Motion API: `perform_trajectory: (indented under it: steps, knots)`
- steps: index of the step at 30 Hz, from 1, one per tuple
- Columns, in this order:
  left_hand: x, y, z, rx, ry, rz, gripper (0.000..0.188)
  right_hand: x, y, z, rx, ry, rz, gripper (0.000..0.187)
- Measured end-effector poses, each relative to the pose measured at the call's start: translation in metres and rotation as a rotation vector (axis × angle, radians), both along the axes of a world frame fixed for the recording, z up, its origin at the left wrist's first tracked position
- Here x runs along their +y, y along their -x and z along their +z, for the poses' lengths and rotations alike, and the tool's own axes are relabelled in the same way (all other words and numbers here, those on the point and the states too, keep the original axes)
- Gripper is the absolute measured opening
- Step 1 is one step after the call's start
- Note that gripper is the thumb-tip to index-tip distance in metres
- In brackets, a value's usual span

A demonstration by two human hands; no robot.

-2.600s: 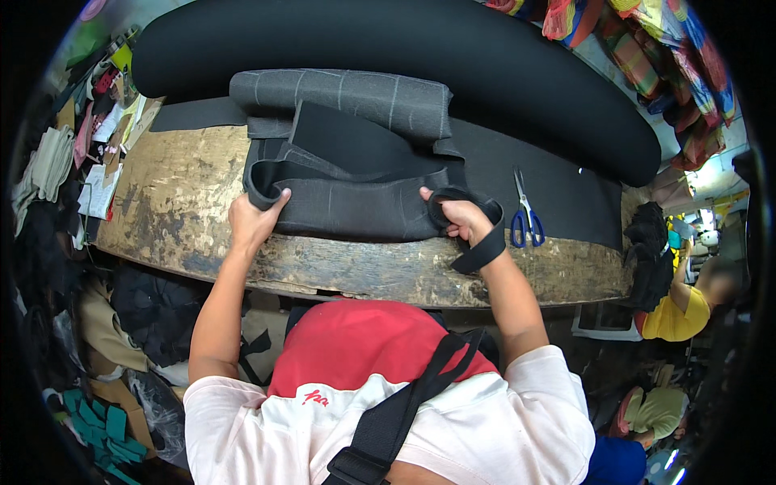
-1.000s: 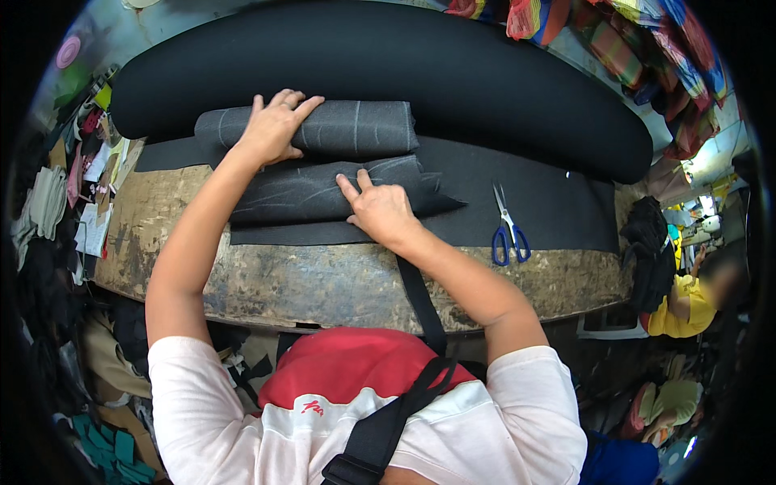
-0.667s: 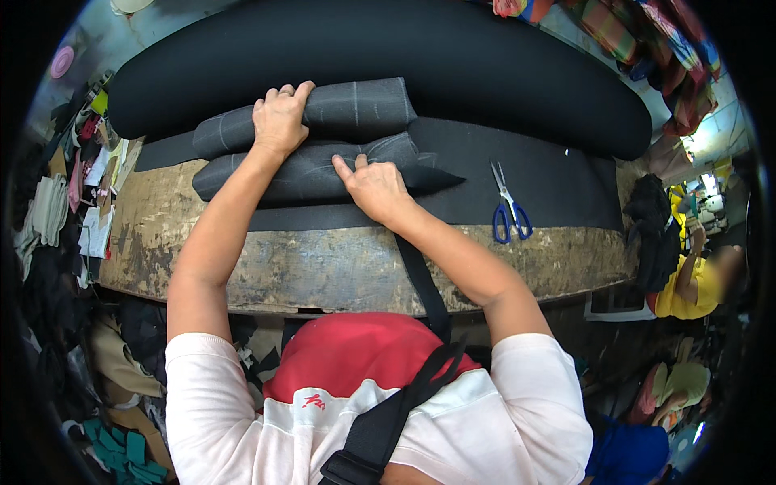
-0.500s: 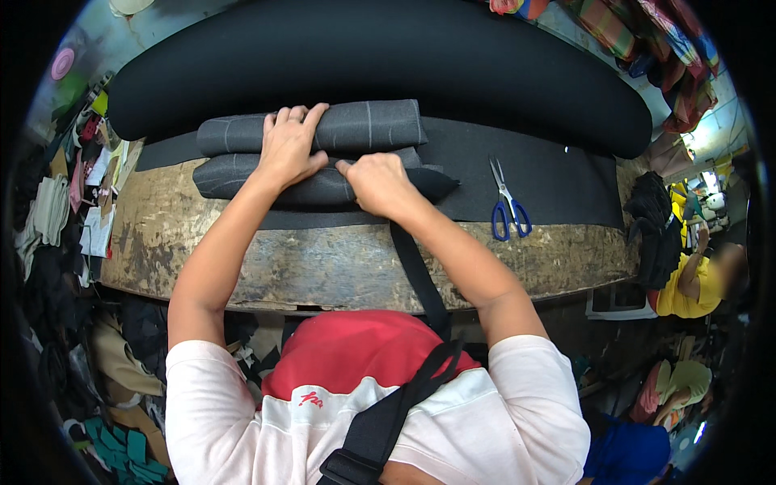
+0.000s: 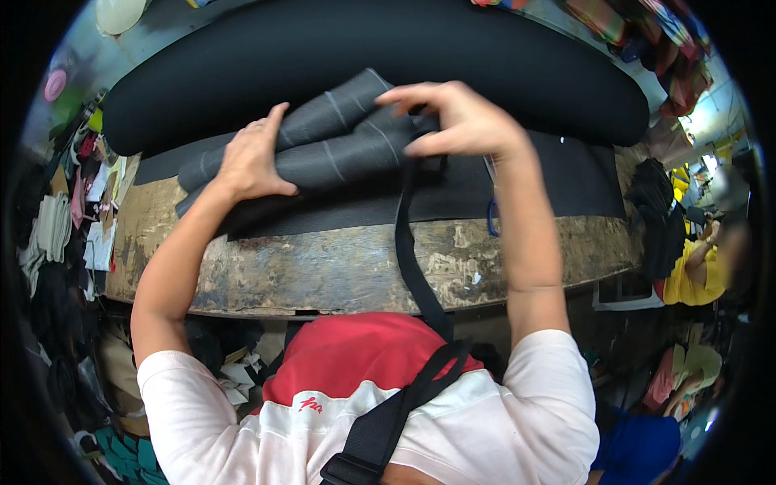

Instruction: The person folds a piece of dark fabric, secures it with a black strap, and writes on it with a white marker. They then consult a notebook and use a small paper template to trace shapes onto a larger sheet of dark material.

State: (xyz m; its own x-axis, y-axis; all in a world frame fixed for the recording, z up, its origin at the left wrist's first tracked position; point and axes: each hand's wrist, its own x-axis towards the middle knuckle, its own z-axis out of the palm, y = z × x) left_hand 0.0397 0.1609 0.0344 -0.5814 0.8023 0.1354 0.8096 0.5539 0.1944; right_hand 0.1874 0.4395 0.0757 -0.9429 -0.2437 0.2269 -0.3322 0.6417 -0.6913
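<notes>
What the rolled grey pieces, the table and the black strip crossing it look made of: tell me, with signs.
Rolled grey pieces: seemingly matte fabric or foam-like sheet; they curl smoothly.
Table: probably wood, worn finish; patchy brown and grey, with a rough edge.
Black strip: matte, perhaps webbing or cut fabric; it bends softly, but any weave is too small to tell.

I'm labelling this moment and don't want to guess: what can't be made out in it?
All in the head view:
- Scissors: mostly hidden behind the right forearm.
- Right hand: blurred, so whether it grips the striped cloth is unclear.
- Cloth under the left hand: covered by that hand.
- Black roll: upper side cut off by the top edge.
- Papers at left: writing too small.
</notes>
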Motion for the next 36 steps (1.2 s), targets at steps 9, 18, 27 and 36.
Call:
perform_trajectory:
  steps: [9,18,27,36]
  knots:
    - [-0.109,0.047,-0.049,-1.581,-1.291,-0.479,0.088,0.08,-0.007,0.049,0.255,-0.816,-1.223,0.023]
    - [0.01,-0.034,-0.171,-2.071,-1.713,-0.054,0.081,-0.079,0.015,0.07,-0.077,-0.073,-0.101,0.02]
    - [-0.054,-0.03,-0.051,-1.66,-1.633,-0.109,0.075,-0.015,-0.07,0.045,-0.187,-0.091,-0.139,0.023]
    - [0.011,-0.044,0.018,-0.9,-0.117,-0.026,0.094,-0.092,-0.117,0.028,0.024,-0.513,-0.001,0.019]
